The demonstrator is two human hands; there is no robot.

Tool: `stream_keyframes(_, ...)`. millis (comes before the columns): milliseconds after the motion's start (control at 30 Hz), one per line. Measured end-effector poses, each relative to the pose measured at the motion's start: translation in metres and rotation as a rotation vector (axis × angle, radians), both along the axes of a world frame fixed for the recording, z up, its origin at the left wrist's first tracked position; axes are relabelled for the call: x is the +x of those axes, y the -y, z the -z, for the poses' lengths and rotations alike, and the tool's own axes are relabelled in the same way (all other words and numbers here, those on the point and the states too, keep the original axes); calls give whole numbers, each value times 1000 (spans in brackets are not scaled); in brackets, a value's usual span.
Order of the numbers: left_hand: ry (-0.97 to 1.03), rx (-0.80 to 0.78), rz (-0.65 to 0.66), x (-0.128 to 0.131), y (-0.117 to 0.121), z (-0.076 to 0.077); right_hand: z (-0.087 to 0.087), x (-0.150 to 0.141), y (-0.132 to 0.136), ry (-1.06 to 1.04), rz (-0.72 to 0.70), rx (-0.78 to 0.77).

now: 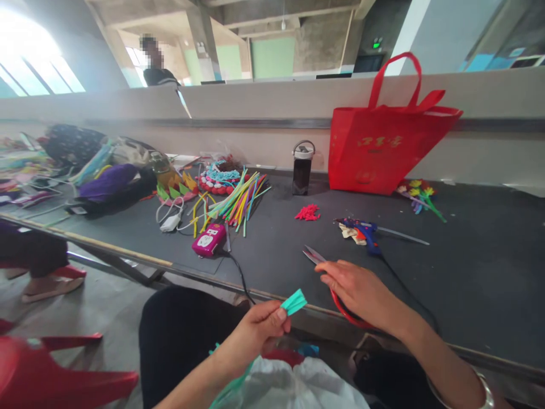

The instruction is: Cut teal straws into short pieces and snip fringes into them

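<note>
Between the thumb and fingers of my left hand (268, 321) is the end of a teal ribbon-like strip (294, 302), held over my lap just in front of the table edge. More teal material hangs below the left forearm. My right hand (355, 291) is closed around red-handled scissors (314, 255) at the table's front edge. The blades point away to the left, and a red handle loop shows beneath the palm. Whether the blades touch the tabletop I cannot tell. A small pile of pink-red pieces (307, 212) lies beyond the scissors.
On the dark table (481, 272) are a blue glue gun (369, 236), a magenta box (209, 240) with a cord, a bundle of coloured strips (242, 199), a bottle (302, 170) and a red bag (383, 150). Red stools (51, 372) stand at left. A person (157, 65) is behind the partition.
</note>
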State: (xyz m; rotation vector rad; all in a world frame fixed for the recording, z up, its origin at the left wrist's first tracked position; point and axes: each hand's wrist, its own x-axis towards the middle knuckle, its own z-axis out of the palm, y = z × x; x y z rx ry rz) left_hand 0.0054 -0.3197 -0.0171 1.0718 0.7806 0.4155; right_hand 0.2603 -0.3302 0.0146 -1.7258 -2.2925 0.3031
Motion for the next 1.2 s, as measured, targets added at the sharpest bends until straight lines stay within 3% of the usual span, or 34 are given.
stream_keyframes(133,116,-139,-32,-1,0,-1,19,20,4,218,240,3)
stream_keyframes(200,108,-187,-54,-2,-3,0,26,26,10,241,287,-52)
stream_keyframes(500,24,-174,-121,8,-33,1,36,25,22,-27,329,-152)
stream_keyframes(600,8,-148,-106,17,-49,-6,37,27,19,-189,437,-207)
stream_keyframes(700,3,-140,-81,24,-65,-11,32,30,18,-580,494,-327)
stream_keyframes(767,-1,-145,-72,28,-73,-12,26,28,20,-867,477,-448)
stream_keyframes(867,-18,-158,-61,30,-80,-11,20,15,28,-1122,432,-642)
stream_keyframes(1000,-49,-171,-44,27,-83,-10,29,-9,39,-1410,351,-826)
stream_keyframes(1067,-71,-168,-47,25,-83,-12,37,-19,43,-1440,368,-857)
stream_keyframes(1200,-125,-165,-27,26,-82,-22,48,-35,44,-1309,344,-925)
